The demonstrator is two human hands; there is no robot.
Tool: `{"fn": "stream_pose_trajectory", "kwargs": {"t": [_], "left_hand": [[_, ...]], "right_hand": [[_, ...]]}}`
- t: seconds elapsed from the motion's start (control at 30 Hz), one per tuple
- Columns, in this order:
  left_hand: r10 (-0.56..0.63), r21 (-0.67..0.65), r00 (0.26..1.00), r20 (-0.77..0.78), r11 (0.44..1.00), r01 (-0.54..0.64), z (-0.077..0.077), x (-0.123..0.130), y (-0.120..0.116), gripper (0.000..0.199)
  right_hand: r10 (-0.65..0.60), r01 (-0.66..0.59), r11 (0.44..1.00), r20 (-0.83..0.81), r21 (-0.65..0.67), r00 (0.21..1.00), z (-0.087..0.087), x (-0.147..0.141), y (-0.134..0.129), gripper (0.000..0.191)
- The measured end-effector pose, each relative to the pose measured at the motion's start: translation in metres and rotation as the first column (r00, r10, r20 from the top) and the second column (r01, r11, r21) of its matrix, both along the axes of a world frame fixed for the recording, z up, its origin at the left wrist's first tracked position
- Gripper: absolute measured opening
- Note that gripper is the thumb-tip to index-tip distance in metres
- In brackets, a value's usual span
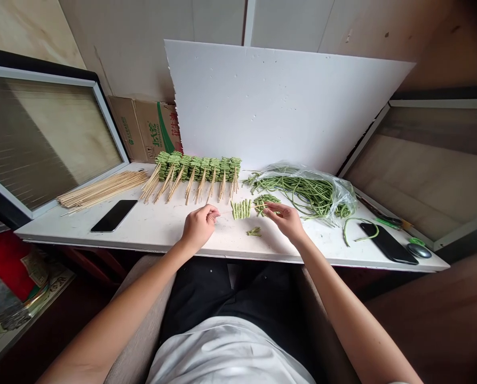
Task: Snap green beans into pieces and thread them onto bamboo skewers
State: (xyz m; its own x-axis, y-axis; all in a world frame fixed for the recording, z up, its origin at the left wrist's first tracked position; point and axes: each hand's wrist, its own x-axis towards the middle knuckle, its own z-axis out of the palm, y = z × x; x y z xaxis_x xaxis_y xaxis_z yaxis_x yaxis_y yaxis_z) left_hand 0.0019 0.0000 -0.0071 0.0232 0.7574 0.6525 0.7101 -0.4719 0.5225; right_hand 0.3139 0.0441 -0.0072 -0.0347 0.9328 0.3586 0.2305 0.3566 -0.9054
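Note:
My left hand (200, 226) is closed on the left end of a thin skewer. Several short green bean pieces (241, 209) are threaded side by side on it, between my two hands. My right hand (285, 220) pinches at the right end of the skewer, beside the bean pieces. Just behind my right fingers lies a small pile of cut bean pieces (267, 199). A few short bean bits (254, 231) rest on the white table (230, 242) below the skewer.
Stacked bean skewers (198, 168) stand at the back, left of a plastic bag of long beans (314, 192). Bare skewers (102, 189) and a phone (114, 215) lie left. Another phone (388, 244), a loose bean (346, 232) and a round grey object (419, 250) are at right.

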Motion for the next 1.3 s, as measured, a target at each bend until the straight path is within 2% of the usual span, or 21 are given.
{"fn": "stream_pose_trajectory", "kwargs": {"t": [0.1, 0.17, 0.27, 0.5, 0.73, 1.03, 1.3], "left_hand": [[0.0, 0.013, 1.0, 0.009, 1.0, 0.0, 0.002, -0.001, -0.001, 0.015], [-0.001, 0.016, 1.0, 0.013, 1.0, 0.001, 0.003, -0.001, -0.002, 0.016], [-0.001, 0.016, 1.0, 0.016, 1.0, 0.0, 0.003, -0.001, -0.002, 0.015], [-0.001, 0.03, 1.0, -0.012, 1.0, 0.002, -0.002, 0.001, -0.002, 0.016], [0.012, 0.047, 1.0, -0.019, 0.999, -0.012, -0.001, 0.001, -0.002, 0.017], [0.03, 0.086, 0.999, -0.034, 0.996, -0.027, -0.003, 0.002, -0.003, 0.017], [0.04, 0.17, 0.998, -0.044, 0.985, -0.032, -0.002, 0.005, -0.006, 0.019]], "right_hand": [[0.029, -0.065, 0.988, -0.25, -0.14, 0.968, 0.008, -0.003, -0.006, 0.043], [0.065, -0.135, 0.976, -0.368, -0.168, 0.927, 0.013, -0.006, -0.01, 0.04], [0.108, -0.207, 0.963, -0.457, -0.171, 0.883, 0.018, -0.011, -0.015, 0.038], [0.157, -0.298, 0.933, -0.519, -0.2, 0.84, 0.019, -0.018, -0.02, 0.033], [0.157, -0.3, 0.935, -0.539, -0.189, 0.828, 0.017, -0.017, -0.02, 0.032], [0.042, -0.176, 0.966, -0.562, -0.187, 0.826, 0.015, -0.025, -0.023, 0.033], [0.01, -0.146, 0.971, -0.575, -0.19, 0.818, 0.018, -0.028, -0.026, 0.035]]}}
